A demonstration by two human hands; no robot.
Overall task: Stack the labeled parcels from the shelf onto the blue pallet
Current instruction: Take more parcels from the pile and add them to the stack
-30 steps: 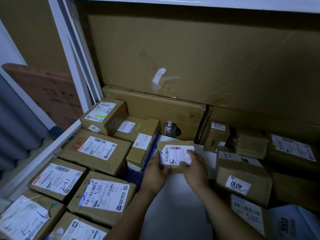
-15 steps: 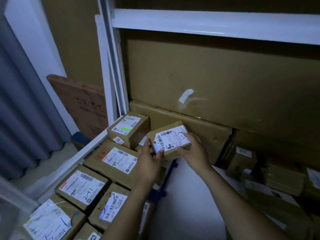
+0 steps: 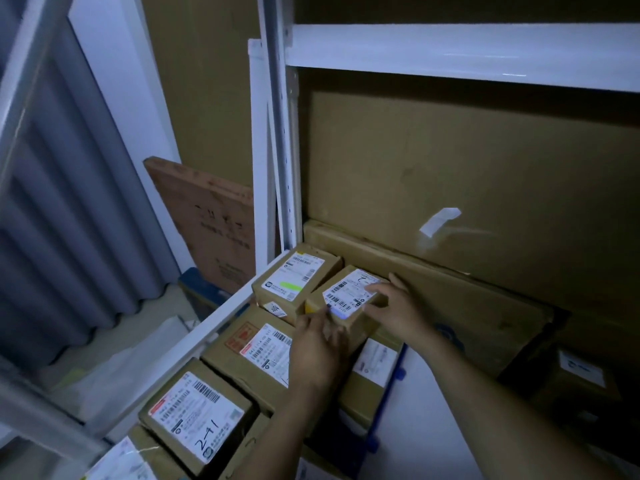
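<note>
Now the small parcel (image 3: 349, 295) sits farther back than half a second ago, down on the stacked boxes just right of the green-marked parcel (image 3: 294, 277). Both hands remain on it: the left hand (image 3: 317, 344) cups its near edge, the right hand (image 3: 398, 306) presses fingers on its label (upward-facing). The blue pallet (image 3: 389, 403) edge shows below.

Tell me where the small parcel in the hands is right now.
Head view, centre: the small parcel sits between both hands, beside the green-marked parcel, atop the stack.
</note>
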